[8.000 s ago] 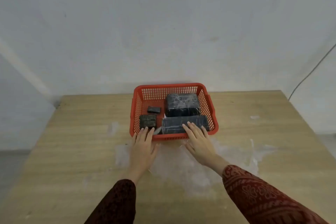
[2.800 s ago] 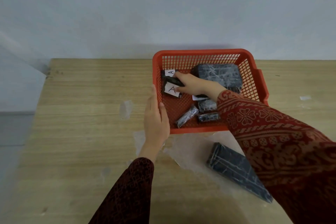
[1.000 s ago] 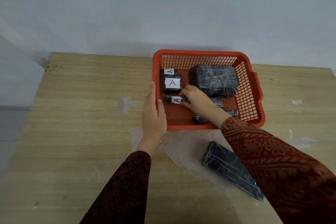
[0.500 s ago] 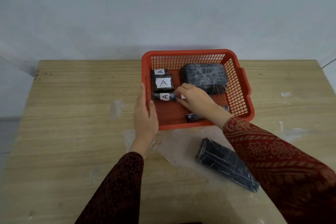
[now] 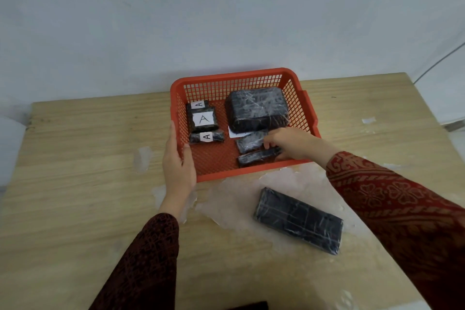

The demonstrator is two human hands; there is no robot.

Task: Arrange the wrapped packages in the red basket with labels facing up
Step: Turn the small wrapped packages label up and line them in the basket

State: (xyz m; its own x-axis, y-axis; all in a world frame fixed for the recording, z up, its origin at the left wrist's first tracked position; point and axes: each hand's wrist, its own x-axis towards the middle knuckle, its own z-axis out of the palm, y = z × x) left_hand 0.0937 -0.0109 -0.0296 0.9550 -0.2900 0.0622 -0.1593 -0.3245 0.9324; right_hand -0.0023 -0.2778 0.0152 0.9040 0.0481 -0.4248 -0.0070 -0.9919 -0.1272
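A red basket (image 5: 297, 88) sits on the wooden tabletop (image 5: 75, 184) close to the pale wall. The left hand (image 5: 177, 161) grips the basket's near-left corner, thumb hooked inside over the rim and fingers outside against the mesh wall. Along the left side of the basket three dark wrapped packages lie in a column with white labels marked "A" facing up: a small one at the back (image 5: 198, 105), a squarer one in the middle (image 5: 203, 119), and a narrow one nearest (image 5: 206, 137). In the back-right part rests a big wrapped block (image 5: 256, 109) with no label showing on top; a white slip (image 5: 235, 133) peeks out from under its near edge. The right hand (image 5: 292, 142) reaches into the near-right part of the basket, its fingers curled down onto two slim dark packages, one tilted (image 5: 250, 142) and one nearer the front wall (image 5: 254, 158); whether it actually pinches either one I cannot tell. Outside the basket, a long flat wrapped package (image 5: 298, 220) lies on a whitish patch of the tabletop, near the right sleeve (image 5: 392, 199), with no label visible.
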